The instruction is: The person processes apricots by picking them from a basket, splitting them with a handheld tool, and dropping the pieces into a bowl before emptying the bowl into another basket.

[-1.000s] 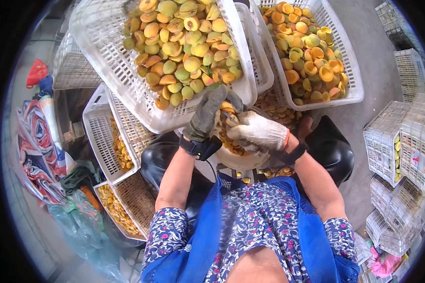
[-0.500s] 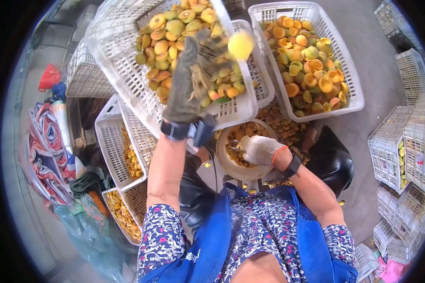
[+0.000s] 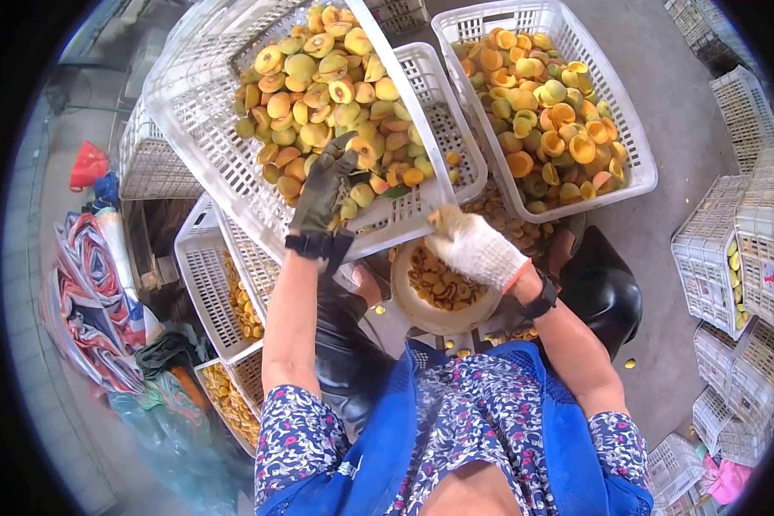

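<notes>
My left hand, in a dark glove, reaches over the near edge of a tilted white crate. Its bent fingers are closed on a peach half with a reddish centre, among many yellow-green halves. My right hand, in a white knitted glove with stained fingertips, is closed above the right rim of a round basin. What its fingers hold is hidden. Brown-orange pits or scraps lie in the basin, between my knees.
A white crate of hollowed peach halves stands at the front right. Lower left, crates hold orange pieces. Stacked crates line the right side. Crumpled striped sheeting and plastic lie at the left.
A yellow half that was in the air near the tilted crate's right edge is gone from there. My left hand has drawn back a little; my right hand has risen out of the basin.
</notes>
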{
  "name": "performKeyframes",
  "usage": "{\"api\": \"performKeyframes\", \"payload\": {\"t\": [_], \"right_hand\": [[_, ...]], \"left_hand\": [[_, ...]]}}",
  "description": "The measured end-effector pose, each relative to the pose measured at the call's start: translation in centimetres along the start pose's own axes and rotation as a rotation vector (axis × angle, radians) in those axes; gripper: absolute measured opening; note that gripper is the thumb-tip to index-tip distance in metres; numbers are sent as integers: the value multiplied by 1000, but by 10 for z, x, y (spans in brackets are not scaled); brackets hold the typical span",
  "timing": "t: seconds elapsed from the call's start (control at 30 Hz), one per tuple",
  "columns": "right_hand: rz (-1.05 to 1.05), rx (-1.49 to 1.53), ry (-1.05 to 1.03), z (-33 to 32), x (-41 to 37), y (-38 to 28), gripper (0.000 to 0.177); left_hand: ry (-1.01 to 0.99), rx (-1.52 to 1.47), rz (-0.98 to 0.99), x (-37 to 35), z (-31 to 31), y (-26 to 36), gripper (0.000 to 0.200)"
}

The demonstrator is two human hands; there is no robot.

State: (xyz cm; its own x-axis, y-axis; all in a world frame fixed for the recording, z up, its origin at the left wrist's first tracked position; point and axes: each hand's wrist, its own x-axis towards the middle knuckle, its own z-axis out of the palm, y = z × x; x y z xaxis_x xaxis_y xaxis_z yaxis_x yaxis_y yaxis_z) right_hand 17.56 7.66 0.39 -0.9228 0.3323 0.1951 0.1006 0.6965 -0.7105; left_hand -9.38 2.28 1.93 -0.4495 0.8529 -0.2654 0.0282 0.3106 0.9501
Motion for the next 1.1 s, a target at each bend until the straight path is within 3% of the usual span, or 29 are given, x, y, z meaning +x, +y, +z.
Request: {"api": "performKeyframes", "payload": {"t": [0.07,0.13,0.2,0.27,0.57,0.87,0.93,1.07,1.1], "right_hand": [[-48,-133,144,-11,7,-8,25],[3,-26,261,-6,7,-14,21],[-96,-226,297,-3,7,-15,17],[-67,-237,305,2,6,-17,16],[9,-513,330,15,1,-25,23],[-8,-253,186,10,6,-19,18],[425,393,163,4,13,-25,12],[319,262,170,11,10,-22,17],[278,180,152,12,9,-25,20]], "left_hand": [[-125,-674,-26,-34,25,29,48],[-156,-668,-49,-60,39,46,49],[-183,-665,-78,-72,50,44,50],[-188,-575,34,-76,63,42,52],[-115,-573,119,-82,88,32,58],[-163,-370,66,-77,80,18,55],[-165,-381,107,-77,81,19,57],[-160,-528,45,-71,83,23,52],[-141,-622,-53,-70,84,27,49]]}}
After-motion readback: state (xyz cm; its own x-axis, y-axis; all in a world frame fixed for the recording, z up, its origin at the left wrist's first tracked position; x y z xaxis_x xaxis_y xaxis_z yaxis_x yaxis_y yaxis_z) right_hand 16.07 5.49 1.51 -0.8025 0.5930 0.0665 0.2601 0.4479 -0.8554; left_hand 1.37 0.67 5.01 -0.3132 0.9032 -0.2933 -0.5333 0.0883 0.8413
